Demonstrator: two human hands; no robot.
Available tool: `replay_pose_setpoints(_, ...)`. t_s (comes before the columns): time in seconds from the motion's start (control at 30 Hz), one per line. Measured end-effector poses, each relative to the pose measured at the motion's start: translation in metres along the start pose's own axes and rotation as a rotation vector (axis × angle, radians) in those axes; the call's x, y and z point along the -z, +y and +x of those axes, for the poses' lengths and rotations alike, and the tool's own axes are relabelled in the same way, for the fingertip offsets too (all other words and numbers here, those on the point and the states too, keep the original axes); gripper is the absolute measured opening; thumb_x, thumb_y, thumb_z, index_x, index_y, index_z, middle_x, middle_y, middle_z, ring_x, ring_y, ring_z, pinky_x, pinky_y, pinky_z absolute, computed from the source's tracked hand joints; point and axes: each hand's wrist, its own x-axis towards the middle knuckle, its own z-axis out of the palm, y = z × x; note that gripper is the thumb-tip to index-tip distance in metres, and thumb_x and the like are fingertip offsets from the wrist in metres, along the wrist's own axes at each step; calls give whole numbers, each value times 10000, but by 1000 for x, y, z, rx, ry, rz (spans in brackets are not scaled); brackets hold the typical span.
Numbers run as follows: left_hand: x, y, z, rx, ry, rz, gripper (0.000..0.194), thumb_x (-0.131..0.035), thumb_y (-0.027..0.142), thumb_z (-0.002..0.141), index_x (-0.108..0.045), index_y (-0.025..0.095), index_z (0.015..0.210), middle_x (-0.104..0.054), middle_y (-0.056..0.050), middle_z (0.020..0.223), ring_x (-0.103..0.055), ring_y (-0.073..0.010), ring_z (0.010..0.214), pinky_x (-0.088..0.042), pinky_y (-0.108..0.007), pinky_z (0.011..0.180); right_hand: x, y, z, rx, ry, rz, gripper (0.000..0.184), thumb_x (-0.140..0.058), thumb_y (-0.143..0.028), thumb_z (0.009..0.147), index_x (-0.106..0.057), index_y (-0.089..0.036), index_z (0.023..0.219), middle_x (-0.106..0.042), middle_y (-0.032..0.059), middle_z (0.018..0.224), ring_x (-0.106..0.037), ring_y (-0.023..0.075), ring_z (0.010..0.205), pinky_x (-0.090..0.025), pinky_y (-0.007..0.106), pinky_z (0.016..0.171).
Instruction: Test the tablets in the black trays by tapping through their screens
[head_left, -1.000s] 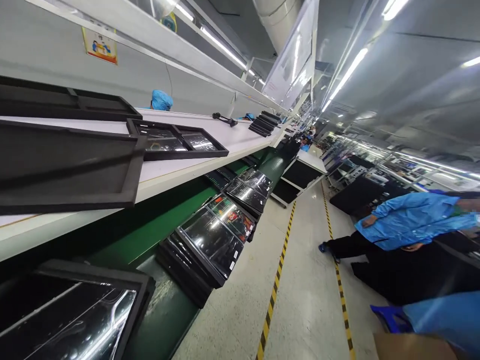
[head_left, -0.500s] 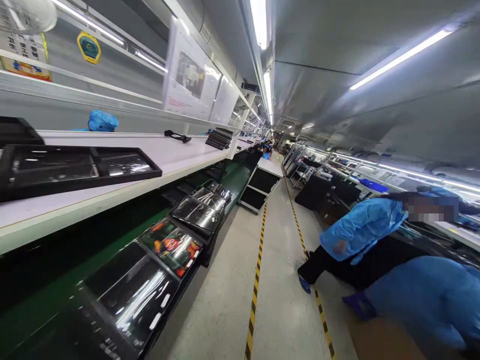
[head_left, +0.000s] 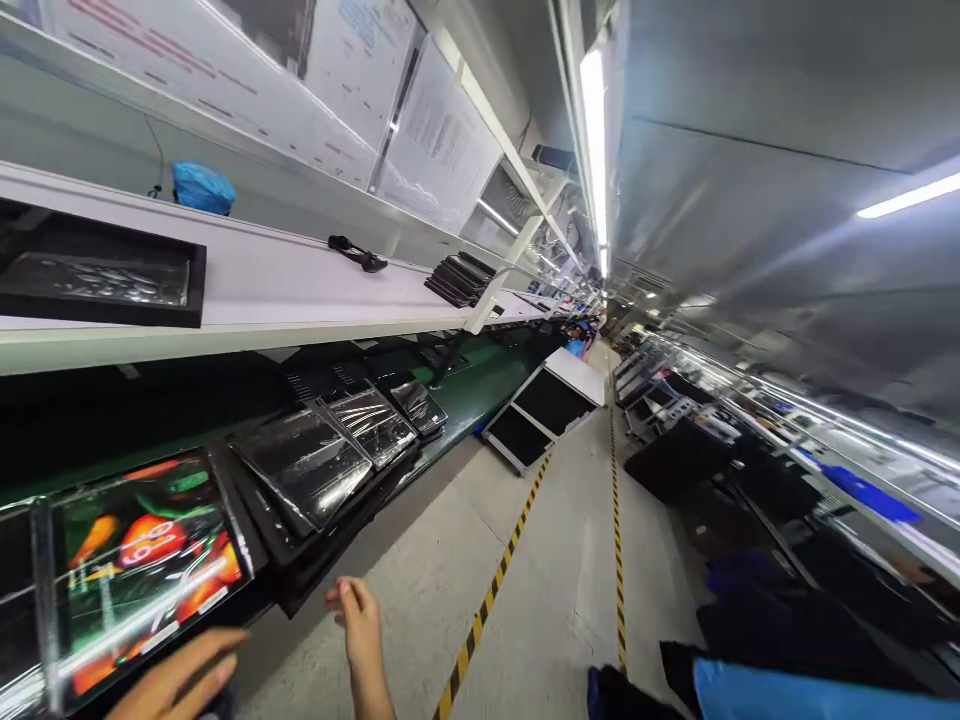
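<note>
**My left hand is at the bright screen**

My left hand is low at the bottom of my view. The fingers are stretched out long toward the lower edge of the screen. It holds nothing that I can see, but I cannot tell if the fingertips touch the screen. My right hand is to the right of it, above the floor. This hand is raised, its fingers are bent loosely into a narrow shape, and it is empty too.

The screen lies tilted in a black frame just ahead of my left hand, and it shows red and orange colours. Further ahead of my hands, two glossy panels sit on a dark stack, close to the fingertips of my right hand. They are beside a green surface.

Above both hands is the white desk, which carries a black tray, a black cable and a pile of dark panels. To the right of my right hand, a yellow-and-black tape line runs along the floor. At the lower right is another person's blue sleeve.
</note>
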Motion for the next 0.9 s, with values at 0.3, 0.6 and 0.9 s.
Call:
replay_pose_setpoints(0.3, 8, 26, 300, 216, 484, 248, 671, -332, 527, 873, -541, 64, 1310, -530, -208, 1393, -453, -333, 1336, -291, -535, 1159, 85, -82, 165, 231, -19, -199, 458, -629, -615, 805, -742, -210, 987, -745, 100, 1019, -696, 276, 982, -533, 381, 912)
replay_pose_setpoints(0.6, 0, 12, 381, 480, 490, 501, 555, -320, 412, 869, -573, 58, 1214, -654, -206, 1164, -595, -337, 1109, -414, -457, 995, 104, -132, 305, 402, -111, -345, 336, -548, -463, 901, -717, -202, 1028, -716, 102, 1062, -660, 256, 1024, -507, 366, 927)
replay_pose_setpoints(0.9, -11, 8, 382, 591, 593, 422, 531, -374, 424, 817, -623, 101, 1157, -673, -152, 1175, -597, -307, 1121, -428, -409, 1022, 30, -163, 460, 628, -413, -477, 405, -630, -335, 829, -663, -197, 1209, -592, 134, 1324, -531, 276, 1263, -408, 451, 1093)
